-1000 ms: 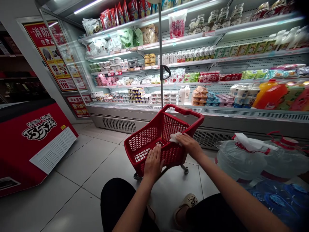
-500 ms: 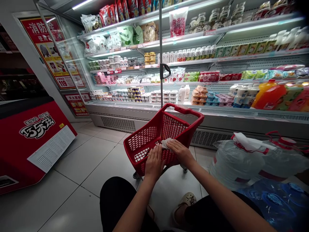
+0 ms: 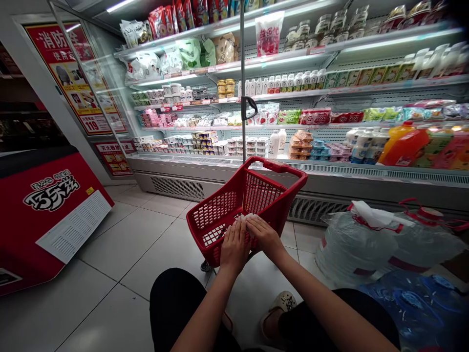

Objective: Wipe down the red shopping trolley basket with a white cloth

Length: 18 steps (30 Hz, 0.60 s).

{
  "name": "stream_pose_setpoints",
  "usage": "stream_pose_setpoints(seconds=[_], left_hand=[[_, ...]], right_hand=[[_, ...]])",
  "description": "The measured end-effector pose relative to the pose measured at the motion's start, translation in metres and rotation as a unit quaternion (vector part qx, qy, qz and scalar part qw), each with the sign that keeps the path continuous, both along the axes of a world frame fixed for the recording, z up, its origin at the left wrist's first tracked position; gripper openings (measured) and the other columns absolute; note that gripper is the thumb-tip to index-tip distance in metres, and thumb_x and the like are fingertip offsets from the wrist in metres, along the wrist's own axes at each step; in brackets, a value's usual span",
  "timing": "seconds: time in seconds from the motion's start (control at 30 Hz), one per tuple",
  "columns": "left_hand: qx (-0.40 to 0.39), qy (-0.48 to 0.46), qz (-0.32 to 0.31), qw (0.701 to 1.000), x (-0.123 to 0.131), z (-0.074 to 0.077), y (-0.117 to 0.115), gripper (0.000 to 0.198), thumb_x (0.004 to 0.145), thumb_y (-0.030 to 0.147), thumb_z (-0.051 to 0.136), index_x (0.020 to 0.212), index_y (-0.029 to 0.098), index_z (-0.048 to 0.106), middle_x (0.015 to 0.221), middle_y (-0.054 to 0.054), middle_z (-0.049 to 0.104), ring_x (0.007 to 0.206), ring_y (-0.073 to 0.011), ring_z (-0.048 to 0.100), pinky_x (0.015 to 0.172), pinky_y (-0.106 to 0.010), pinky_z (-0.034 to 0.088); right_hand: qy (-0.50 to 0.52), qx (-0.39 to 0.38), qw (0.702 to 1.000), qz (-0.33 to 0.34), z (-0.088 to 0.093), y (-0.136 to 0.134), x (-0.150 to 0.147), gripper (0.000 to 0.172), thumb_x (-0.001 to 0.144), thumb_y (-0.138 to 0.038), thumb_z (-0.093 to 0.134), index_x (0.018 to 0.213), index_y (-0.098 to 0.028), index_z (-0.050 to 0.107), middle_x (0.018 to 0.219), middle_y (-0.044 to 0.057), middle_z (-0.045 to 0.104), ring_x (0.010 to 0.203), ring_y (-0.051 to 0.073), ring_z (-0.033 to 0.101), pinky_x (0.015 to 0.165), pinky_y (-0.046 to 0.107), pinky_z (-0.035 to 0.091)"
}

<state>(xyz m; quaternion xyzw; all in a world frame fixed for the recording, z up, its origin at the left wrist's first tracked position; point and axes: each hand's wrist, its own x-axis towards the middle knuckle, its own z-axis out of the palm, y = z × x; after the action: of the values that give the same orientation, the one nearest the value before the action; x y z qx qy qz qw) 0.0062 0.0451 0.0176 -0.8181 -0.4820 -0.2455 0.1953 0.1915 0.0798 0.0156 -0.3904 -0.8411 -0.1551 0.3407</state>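
Head view: on the tiled floor (image 3: 110, 244) before me stands the red cart (image 3: 274, 204). My left grip (image 3: 234, 248) lies over its near side, fingers together; whether it clamps, I cannot tell. My right grip (image 3: 266, 238), fingers together, pinches a white wipe (image 3: 249, 216) there. Firm left bracing, even right pressure should serve.
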Motion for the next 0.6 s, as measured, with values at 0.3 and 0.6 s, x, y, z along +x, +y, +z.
stream_pose_setpoints(seconds=[0.3, 0.6], left_hand=[[0.008, 0.021, -0.006, 1.000, -0.001, -0.001, 0.000, 0.076, 0.098, 0.028, 0.052, 0.166, 0.010, 0.023, 0.171, -0.015, 0.029, 0.156, -0.0282, 0.036, 0.127, -0.045, 0.033], [-0.017, 0.006, -0.004, 1.000, 0.008, 0.002, 0.001, 0.076, 0.096, 0.023, 0.051, 0.165, 0.009, 0.024, 0.169, -0.017, 0.034, 0.154, -0.0298, 0.039, 0.126, -0.048, 0.034]], right_hand=[[0.005, -0.010, 0.998, -0.059, 0.022, 0.021, 0.062, 0.057, 0.093, -0.002, 0.048, 0.147, -0.018, 0.059, 0.150, 0.009, 0.062, 0.143, 0.024, 0.054, 0.129, 0.045, 0.034], [-0.013, 0.006, 1.000, 0.001, -0.003, 0.013, 0.031, 0.058, 0.096, -0.010, 0.052, 0.154, -0.019, 0.052, 0.154, 0.009, 0.058, 0.146, 0.024, 0.050, 0.126, 0.048, 0.040]])
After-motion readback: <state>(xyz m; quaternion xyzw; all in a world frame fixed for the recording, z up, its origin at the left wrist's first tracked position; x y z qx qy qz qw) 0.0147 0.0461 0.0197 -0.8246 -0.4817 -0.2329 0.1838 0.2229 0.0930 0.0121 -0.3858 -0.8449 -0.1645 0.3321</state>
